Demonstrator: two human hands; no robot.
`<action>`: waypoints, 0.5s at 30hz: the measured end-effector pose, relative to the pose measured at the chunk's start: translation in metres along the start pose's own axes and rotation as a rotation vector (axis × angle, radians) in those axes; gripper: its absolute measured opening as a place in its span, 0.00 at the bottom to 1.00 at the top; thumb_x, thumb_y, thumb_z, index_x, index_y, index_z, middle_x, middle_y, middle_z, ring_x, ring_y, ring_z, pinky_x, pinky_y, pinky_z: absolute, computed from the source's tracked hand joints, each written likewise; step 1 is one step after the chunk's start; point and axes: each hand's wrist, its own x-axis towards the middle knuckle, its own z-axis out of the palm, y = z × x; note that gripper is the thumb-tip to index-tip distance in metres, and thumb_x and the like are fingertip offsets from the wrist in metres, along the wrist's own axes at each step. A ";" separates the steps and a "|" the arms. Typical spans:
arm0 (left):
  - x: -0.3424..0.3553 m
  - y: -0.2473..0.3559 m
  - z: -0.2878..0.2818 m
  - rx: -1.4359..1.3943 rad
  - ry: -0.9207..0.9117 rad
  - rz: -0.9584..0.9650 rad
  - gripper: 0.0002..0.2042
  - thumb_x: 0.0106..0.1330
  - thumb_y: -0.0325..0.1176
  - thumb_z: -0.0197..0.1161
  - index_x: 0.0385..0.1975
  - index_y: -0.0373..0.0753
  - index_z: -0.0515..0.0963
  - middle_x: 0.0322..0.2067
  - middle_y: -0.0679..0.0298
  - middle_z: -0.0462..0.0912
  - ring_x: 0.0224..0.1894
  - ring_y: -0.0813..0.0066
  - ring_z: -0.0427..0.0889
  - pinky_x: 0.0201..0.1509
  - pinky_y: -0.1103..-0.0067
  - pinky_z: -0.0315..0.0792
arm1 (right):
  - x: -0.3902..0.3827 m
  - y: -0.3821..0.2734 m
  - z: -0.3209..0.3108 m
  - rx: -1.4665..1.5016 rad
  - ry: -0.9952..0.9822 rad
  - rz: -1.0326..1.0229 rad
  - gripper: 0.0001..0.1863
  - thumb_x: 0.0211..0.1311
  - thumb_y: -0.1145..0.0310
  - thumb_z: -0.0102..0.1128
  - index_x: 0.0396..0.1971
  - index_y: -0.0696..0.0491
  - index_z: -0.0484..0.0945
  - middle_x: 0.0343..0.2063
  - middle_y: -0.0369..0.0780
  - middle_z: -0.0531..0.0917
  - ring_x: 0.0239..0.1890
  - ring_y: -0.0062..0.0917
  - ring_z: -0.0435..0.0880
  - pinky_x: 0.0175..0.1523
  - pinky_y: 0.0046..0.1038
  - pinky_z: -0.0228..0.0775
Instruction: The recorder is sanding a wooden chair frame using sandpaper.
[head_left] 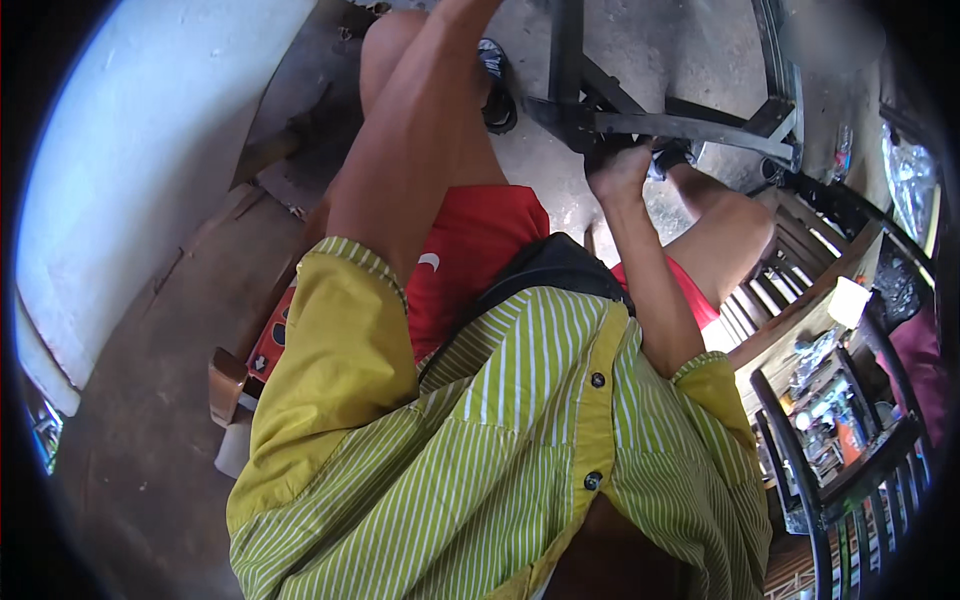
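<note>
My right hand (618,170) is at the lower corner of a dark, angular frame (665,125), its fingers curled round a black part there and partly hidden by it. The frame has several straight bars and stands in the upper middle and right, in front of my knees. My left forearm reaches up past the top edge, so that hand is out of view. I sit with bare knees, red shorts (485,225) and dark footwear (495,105) below the frame.
A large white panel (140,180) stands at the left. At the right are slatted wood (790,250), a black metal rack or chair (820,490), clustered small items, clear plastic wrap (905,175) and purple cloth (915,370). A brown seat edge (225,385) shows by my left side.
</note>
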 end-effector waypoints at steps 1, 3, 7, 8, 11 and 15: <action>0.002 0.002 0.000 -0.082 -0.004 0.067 0.15 0.60 0.39 0.58 0.28 0.30 0.77 0.17 0.68 0.73 0.23 0.81 0.68 0.25 0.75 0.64 | -0.006 0.000 -0.003 -0.082 -0.015 0.020 0.30 0.66 0.44 0.31 0.56 0.51 0.66 0.54 0.39 0.72 0.56 0.28 0.67 0.61 0.38 0.58; 0.004 0.004 0.000 -0.117 -0.003 0.108 0.15 0.59 0.40 0.58 0.25 0.30 0.76 0.15 0.63 0.73 0.20 0.77 0.69 0.25 0.73 0.64 | -0.015 -0.002 -0.017 -0.095 0.006 0.111 0.26 0.66 0.48 0.34 0.54 0.50 0.68 0.51 0.39 0.74 0.56 0.30 0.68 0.63 0.41 0.55; 0.008 0.006 -0.003 -0.047 0.002 0.049 0.16 0.58 0.40 0.58 0.25 0.29 0.76 0.16 0.54 0.75 0.20 0.68 0.74 0.27 0.70 0.66 | -0.004 -0.006 -0.050 -0.416 -0.240 0.175 0.18 0.64 0.63 0.45 0.53 0.47 0.68 0.50 0.38 0.75 0.57 0.28 0.69 0.59 0.44 0.61; 0.010 0.007 -0.005 -0.064 0.012 0.039 0.16 0.58 0.40 0.58 0.25 0.29 0.76 0.16 0.52 0.75 0.20 0.66 0.75 0.27 0.69 0.67 | -0.001 -0.004 -0.054 -0.599 -0.198 0.125 0.18 0.63 0.65 0.46 0.53 0.47 0.68 0.51 0.37 0.75 0.57 0.28 0.70 0.58 0.43 0.63; 0.013 0.007 -0.006 -0.157 0.017 0.055 0.16 0.57 0.40 0.57 0.26 0.28 0.76 0.17 0.48 0.76 0.22 0.61 0.78 0.28 0.67 0.68 | 0.005 0.010 -0.057 -0.917 -0.271 0.160 0.22 0.61 0.73 0.49 0.56 0.48 0.65 0.52 0.37 0.73 0.56 0.31 0.72 0.52 0.36 0.69; 0.017 0.006 -0.006 -0.134 0.039 0.090 0.16 0.57 0.39 0.57 0.28 0.27 0.77 0.21 0.43 0.78 0.27 0.54 0.81 0.32 0.65 0.70 | -0.009 0.004 -0.041 -1.001 -0.220 0.243 0.25 0.61 0.73 0.49 0.59 0.55 0.59 0.56 0.41 0.68 0.55 0.34 0.74 0.50 0.35 0.71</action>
